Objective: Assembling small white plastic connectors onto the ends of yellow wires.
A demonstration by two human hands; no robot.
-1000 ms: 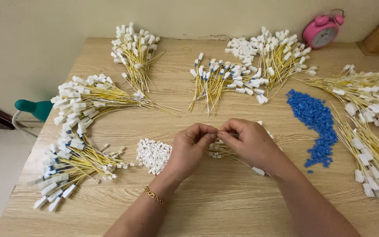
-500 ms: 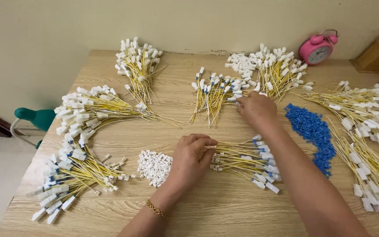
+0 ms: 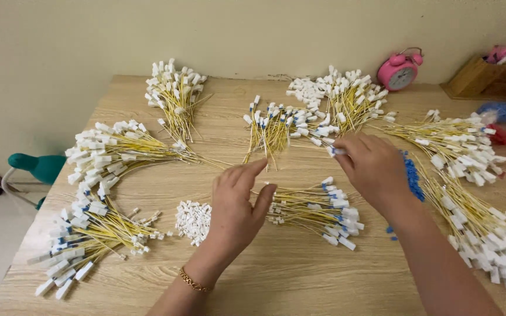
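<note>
Wooden counter point(image 3: 288, 275) against a pale wall, strewn with bundles of yellow wires carrying white plugs. Right hand point(image 3: 376, 167) pinches one wire's white plug point(image 3: 336, 151) between thumb and fingertips, grip closed on it. Just past that grip lies a fanned wire bundle point(image 3: 273, 126). Left hand point(image 3: 235, 205) hovers open, fingers spread, holding nothing. Directly right of it, a bundle with blue-tipped plugs point(image 3: 317, 208); directly left, a small heap of loose white plugs point(image 3: 193, 221). Blue pieces point(image 3: 412, 178) beside right wrist. Pink alarm clock point(image 3: 399, 71) at far edge.
</note>
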